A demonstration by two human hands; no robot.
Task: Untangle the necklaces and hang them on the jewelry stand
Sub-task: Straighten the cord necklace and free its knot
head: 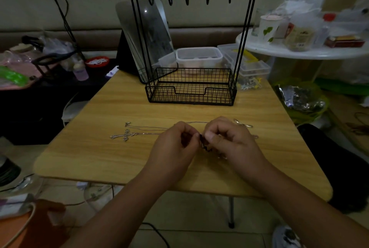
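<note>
A light wooden worktop [119, 159] carries a tilted mirror [143, 35] and lidded clear plastic boxes [198, 55] at its far edge. To the right, a round white side table [299, 52] holds a white cup with green hearts [268, 29] and a red box [344, 40].

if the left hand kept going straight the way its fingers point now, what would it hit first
Probably the right hand. The left hand has its fingers curled toward it, both pinching the dark tangled chain between them, so that chain sits first in the line, then the right hand's fingertips.
</note>
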